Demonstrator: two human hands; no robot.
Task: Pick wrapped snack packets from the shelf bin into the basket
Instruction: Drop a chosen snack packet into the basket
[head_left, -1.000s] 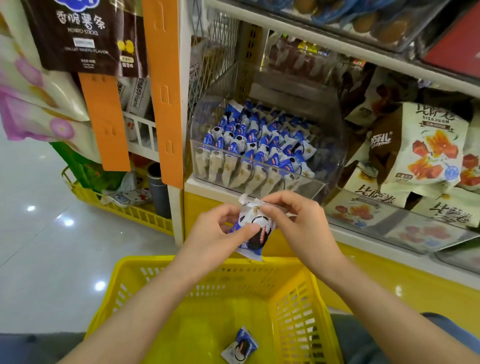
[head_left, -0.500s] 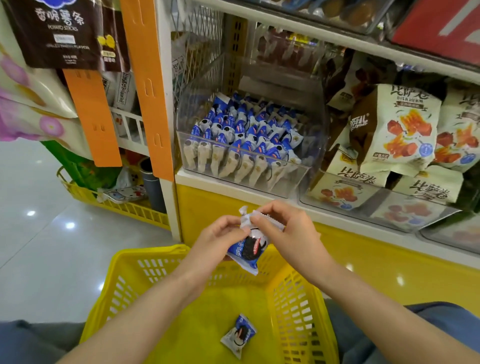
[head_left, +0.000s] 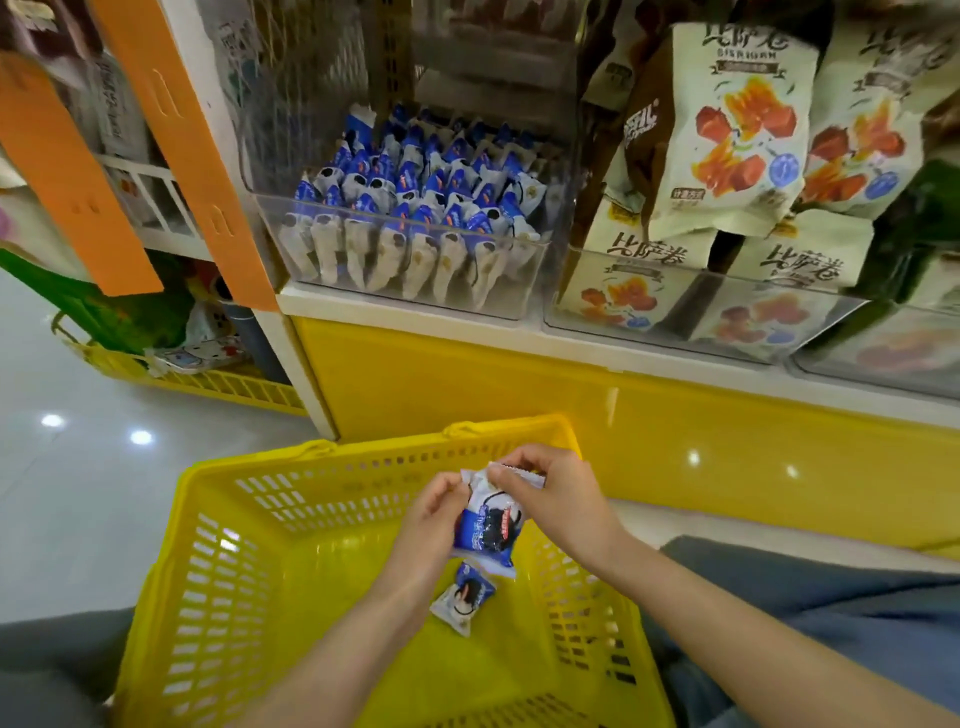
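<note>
Held packet: You had one blue-and-white snack packet (head_left: 488, 525) pinched between both hands, hanging upright over the inside of the yellow basket (head_left: 218, 561), so that a release would have dropped it straight in and not onto the floor.

Left hand: Your left hand (head_left: 434, 525) was closed on the packet's left edge, fingers curled against the wrapper, probably to steady it.

Right hand: Your right hand (head_left: 550, 493) was clamped on the crimped top seal, thumb and forefinger together on the flap (a grip that looked more like checking or straightening the wrapper than carrying it).

Packet in basket: One matching packet (head_left: 462, 597) already lay flat on the basket floor, just below the held one and not touching it as far as could be seen.

Basket: It sat low in front of you, close under the shelf, with its open top facing up, which kept the trip from bin to basket short.

Shelf bin: The clear bin (head_left: 415, 275) on the shelf held many more of the same packets standing in rows, tops up, so each could be plucked by its seal.

Neighbouring stock: Larger pale snack bags (head_left: 727, 130) filled the bins to the right, well apart from your hands.

Progress: By my reading the task was early, with one packet placed, a second about to go in, and the bin nearly full.
</note>
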